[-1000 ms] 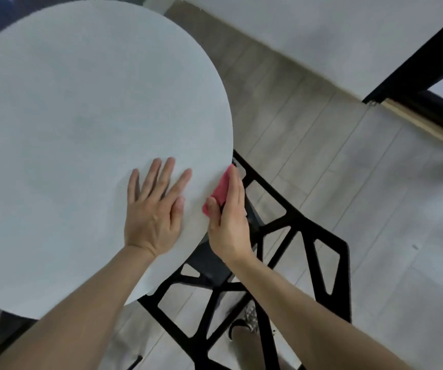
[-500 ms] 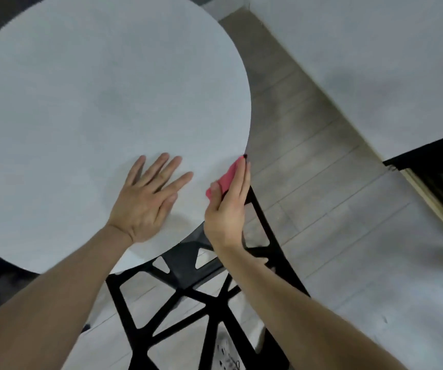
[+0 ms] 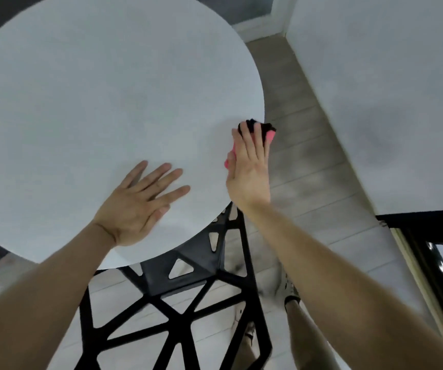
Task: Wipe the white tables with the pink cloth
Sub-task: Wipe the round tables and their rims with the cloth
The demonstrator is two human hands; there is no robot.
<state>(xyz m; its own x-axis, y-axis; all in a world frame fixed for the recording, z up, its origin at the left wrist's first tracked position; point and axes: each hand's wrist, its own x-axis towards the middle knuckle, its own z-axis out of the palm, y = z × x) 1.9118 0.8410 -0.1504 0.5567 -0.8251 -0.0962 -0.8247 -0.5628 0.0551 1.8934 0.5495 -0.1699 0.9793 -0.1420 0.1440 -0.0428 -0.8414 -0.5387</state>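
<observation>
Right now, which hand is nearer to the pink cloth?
Right. The right hand presses the pink cloth on the white table; the left hand lies flat beside it, apart.

Outstretched left hand point(image 3: 137, 206) lies splayed flat, right hand point(image 3: 249, 169) straight-fingered

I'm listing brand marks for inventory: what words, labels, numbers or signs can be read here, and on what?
None can be read: the round white tabletop, the pink cloth under the right hand, the black lattice-frame chair and the second white table show no print.
</observation>
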